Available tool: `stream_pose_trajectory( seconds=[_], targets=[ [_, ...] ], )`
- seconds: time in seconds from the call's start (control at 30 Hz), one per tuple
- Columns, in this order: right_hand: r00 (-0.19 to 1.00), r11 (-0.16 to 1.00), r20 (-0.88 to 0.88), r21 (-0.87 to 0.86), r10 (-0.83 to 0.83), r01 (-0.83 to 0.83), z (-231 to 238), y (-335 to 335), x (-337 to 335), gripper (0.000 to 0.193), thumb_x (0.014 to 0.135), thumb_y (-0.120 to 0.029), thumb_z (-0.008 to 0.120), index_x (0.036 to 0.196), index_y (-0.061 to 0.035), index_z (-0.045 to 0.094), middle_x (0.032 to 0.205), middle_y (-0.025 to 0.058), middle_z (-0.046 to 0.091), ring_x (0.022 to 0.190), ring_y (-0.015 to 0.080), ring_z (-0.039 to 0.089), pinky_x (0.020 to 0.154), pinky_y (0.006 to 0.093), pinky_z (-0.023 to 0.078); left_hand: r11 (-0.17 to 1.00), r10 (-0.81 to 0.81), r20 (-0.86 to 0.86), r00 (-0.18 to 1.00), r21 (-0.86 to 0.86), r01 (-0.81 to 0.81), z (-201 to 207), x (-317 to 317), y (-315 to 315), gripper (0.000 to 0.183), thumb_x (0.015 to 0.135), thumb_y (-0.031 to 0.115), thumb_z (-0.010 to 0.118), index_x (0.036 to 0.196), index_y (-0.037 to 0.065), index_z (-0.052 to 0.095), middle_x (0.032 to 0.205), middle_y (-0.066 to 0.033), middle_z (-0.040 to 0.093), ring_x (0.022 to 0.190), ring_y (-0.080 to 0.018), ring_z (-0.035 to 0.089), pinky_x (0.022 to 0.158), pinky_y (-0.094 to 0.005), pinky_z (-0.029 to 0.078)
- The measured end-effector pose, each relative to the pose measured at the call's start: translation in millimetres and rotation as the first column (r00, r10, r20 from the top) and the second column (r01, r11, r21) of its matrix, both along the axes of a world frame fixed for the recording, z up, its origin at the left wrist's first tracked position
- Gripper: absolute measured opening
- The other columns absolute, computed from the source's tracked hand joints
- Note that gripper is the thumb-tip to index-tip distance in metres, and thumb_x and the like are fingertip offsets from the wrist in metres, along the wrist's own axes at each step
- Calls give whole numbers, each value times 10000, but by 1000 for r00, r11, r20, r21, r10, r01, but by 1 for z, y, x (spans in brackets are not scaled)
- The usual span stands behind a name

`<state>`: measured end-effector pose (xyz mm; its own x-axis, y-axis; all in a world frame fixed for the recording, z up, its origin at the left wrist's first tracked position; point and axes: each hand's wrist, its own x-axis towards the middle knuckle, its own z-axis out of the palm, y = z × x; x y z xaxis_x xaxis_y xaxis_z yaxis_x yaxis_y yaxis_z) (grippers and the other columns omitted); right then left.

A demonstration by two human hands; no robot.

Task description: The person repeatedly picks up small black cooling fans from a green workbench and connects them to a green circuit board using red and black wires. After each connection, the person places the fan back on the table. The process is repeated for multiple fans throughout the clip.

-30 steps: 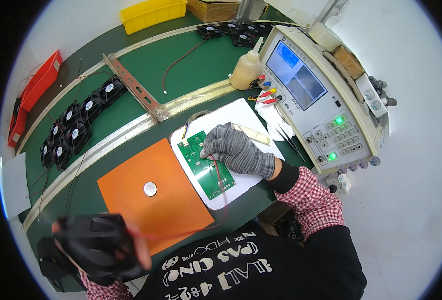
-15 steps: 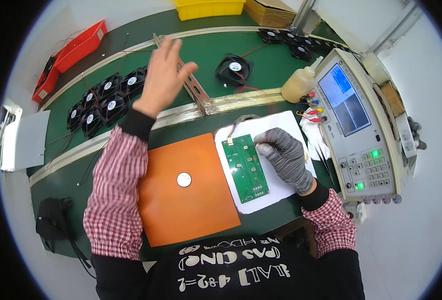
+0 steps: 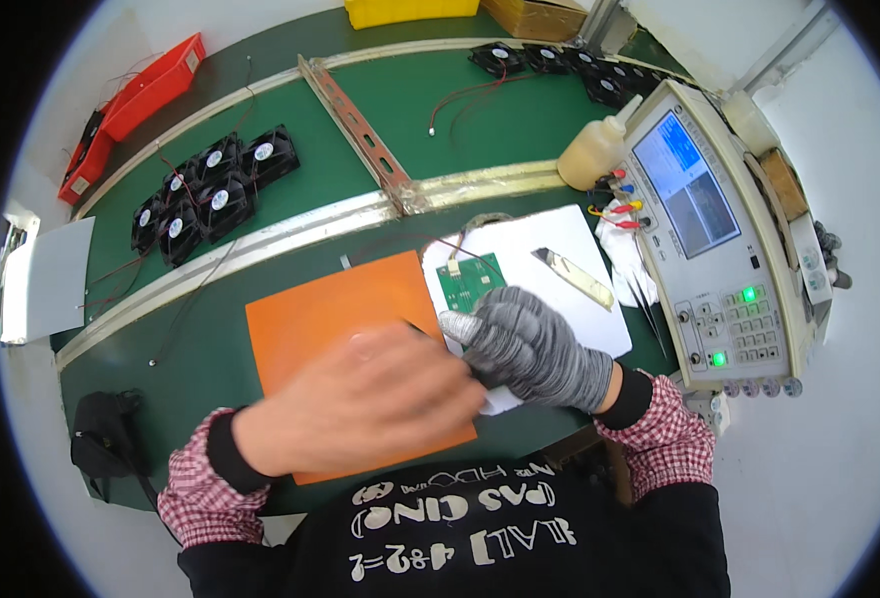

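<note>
My left hand [image 3: 365, 404], bare, is smeared by motion above the orange mat [image 3: 310, 309]; its fingers reach toward my other hand. In a grey glove, my right hand [image 3: 535, 349] is closed at the near end of a green circuit board [image 3: 470, 279]. Dark parts of a black cooling fan [image 3: 484, 371] show between and under the hands, mostly hidden by them. A thin dark red wire [image 3: 440, 240] runs from there across the board to a small white plug [image 3: 345, 261]. The board lies on a white pad [image 3: 520, 234], its near half covered by my glove.
A cutter knife [image 3: 575, 277] lies on the pad, tweezers [image 3: 649, 319] beside it. At right stand a plastic bottle [image 3: 591, 154] and a test instrument [image 3: 709, 219]. A slotted metal rail [image 3: 360, 130] crosses the bench; several black fans [image 3: 223, 199] sit at left.
The fan beyond the metal strip is gone from its place, and a fan is now at my hands. My left hand came back toward me; my right hand moved nearer and left. The cutter knife is uncovered.
</note>
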<state>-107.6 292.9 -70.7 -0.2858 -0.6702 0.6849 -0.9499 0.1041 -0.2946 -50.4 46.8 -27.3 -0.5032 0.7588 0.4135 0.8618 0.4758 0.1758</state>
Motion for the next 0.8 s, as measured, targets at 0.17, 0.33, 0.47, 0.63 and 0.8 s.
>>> stream_pose_trajectory(
  seconds=[0.17, 0.33, 0.47, 0.63, 0.8],
  targets=[
    [898, 864, -54, 252, -436, 435, -5, 30, -30, 269, 760, -87, 724, 1028, -98, 708, 933, 75, 554, 941, 272, 561, 765, 362, 497, 582, 811, -321, 488, 364, -727, 13, -15, -71, 803, 563, 53, 822, 1319, 64, 552, 1247, -122, 555, 1134, -322, 523, 1003, -400, 403],
    [763, 931, 533, 192, -365, 311, -20, 29, -32, 121, 789, -121, 751, 895, -65, 733, 840, 90, 618, 832, 249, 612, 787, 376, 489, 658, 735, -161, 659, 407, -634, -11, -1, -53, 878, 523, 133, 874, 1330, 34, 540, 1227, -136, 562, 1147, -321, 504, 1002, -420, 405],
    [737, 946, 596, 149, -319, 289, -27, 23, -28, 159, 761, -125, 788, 884, -50, 720, 833, 86, 633, 823, 247, 629, 790, 362, 480, 878, 416, 198, 888, 167, -449, -42, 16, -18, 1004, 507, 499, 918, 1313, 25, 554, 1199, -160, 531, 1112, -345, 493, 978, -445, 393],
    [702, 966, 667, 121, -250, 228, -35, 27, -30, 176, 731, -106, 805, 850, -30, 701, 884, 73, 631, 884, 243, 626, 836, 363, 497, 901, 248, 449, 858, 218, -375, -51, 7, -21, 1130, 486, 505, 914, 1383, -3, 453, 1215, -157, 528, 1126, -358, 477, 972, -447, 387],
    [729, 965, 633, 186, -262, 185, -37, 26, -35, 178, 729, -109, 805, 855, -27, 709, 901, 75, 639, 897, 248, 626, 836, 362, 502, 918, 327, 313, 892, 118, -378, -51, 12, -17, 1073, 523, 444, 912, 1384, -5, 455, 1237, -150, 524, 1147, -352, 476, 964, -448, 387]
  ],
)
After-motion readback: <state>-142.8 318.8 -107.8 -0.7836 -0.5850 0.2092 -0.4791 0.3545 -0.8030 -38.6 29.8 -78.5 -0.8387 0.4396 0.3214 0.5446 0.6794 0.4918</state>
